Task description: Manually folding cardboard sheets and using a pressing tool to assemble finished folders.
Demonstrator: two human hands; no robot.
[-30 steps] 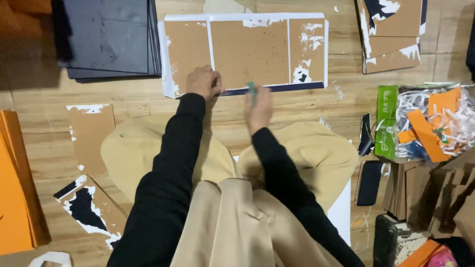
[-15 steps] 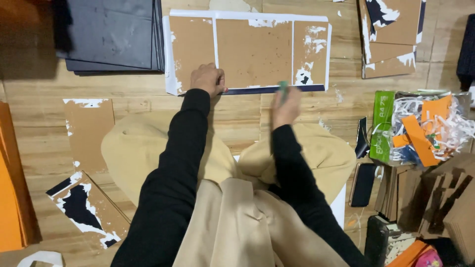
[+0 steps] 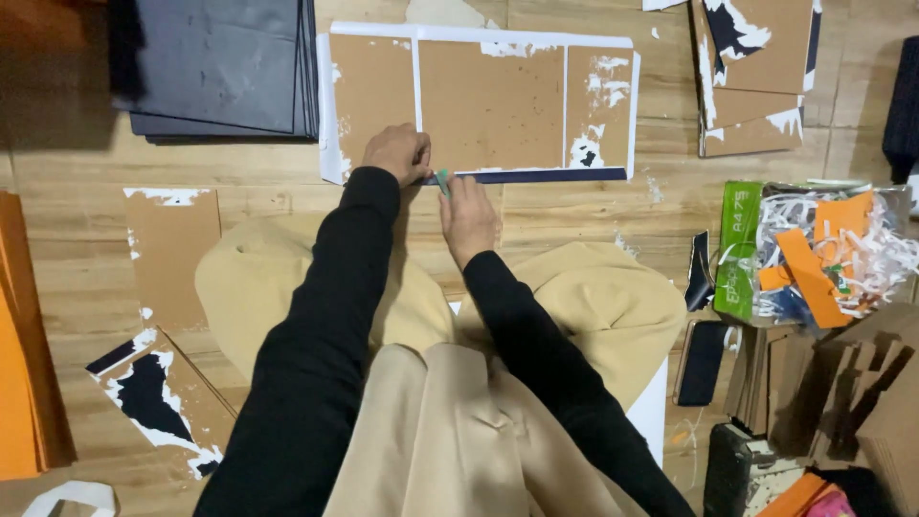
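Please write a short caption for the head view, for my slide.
Left hand presses a brown board on the floor; right hand holds a small green tool at its lower edge.

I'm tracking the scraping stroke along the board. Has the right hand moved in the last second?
Yes. The right hand with its small green tool has slid left along the cardboard panel's near edge, ending close to the left hand.

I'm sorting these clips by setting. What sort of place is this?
Probably a home craft or bookbinding workspace on a wooden floor: stacked dark sheets, peeled cardboard panels, a box of paper scraps.
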